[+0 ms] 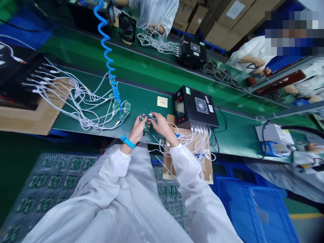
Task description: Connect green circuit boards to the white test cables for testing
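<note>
My left hand (137, 131), with a blue wrist strap (128, 141) on its wrist, is closed round a small green circuit board (145, 125) above the bench's front edge. Close to the board's upper right side, my right hand (161, 125) pinches a small white-and-silver cable plug (151, 115); whether the plug touches the board I cannot tell. To the left, more green circuit boards (127, 108) lie on the bench among white cables (82, 118). A black box with a fan and a display (198, 106) stands to the right, white cables (194, 136) running from its front over a cardboard sheet (209, 167).
A coiled blue cord (107, 54) hangs down to the wrist strap. Plastic trays of circuit boards (54, 182) lie below the bench on the left. Blue crates (268, 209) stand at lower right. Co-workers in white coats (158, 11) work across the bench.
</note>
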A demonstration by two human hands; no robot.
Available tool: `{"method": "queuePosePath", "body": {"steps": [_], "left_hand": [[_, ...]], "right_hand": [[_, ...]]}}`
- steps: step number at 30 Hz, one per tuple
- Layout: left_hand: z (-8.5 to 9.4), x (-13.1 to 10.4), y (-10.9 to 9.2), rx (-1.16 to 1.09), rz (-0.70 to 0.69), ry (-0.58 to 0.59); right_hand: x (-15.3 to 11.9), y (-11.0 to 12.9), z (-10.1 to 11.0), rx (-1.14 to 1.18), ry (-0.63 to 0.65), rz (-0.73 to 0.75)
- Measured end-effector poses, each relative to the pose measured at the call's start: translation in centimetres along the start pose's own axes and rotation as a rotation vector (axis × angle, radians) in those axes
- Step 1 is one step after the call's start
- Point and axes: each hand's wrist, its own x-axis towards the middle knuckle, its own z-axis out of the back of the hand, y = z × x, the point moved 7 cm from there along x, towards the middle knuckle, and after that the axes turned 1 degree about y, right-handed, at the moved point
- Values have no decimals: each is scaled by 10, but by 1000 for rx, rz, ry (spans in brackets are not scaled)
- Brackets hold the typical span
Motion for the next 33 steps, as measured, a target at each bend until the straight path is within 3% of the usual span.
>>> {"method": "queuePosePath", "body": {"steps": [5, 8, 11, 15, 22, 24, 28, 33], "left_hand": [[-1, 1, 5, 59, 35, 25], [-1, 2, 5, 90, 29, 18], [-3, 3, 6, 114, 26, 20], [-5, 1, 5, 211, 16, 66], [-6, -4, 2, 535, 51, 273], [-6, -5, 0, 563, 39, 301], [-8, -11, 1, 671, 44, 384], [-14, -22, 5, 851, -4, 646]], "right_hand": [[-69, -3, 33, -215, 4, -48], [-112, -7, 20, -410, 162, -143], [-133, -8, -1, -558, 206, -240], [-135, -9, -14, -544, 156, -277], [-138, -11, 3, -246, 30, -88], [-138, -8, -4, -308, 69, -53], [-135, -4, -19, -528, 148, -129], [-136, -2, -20, -568, 159, -180]]}}
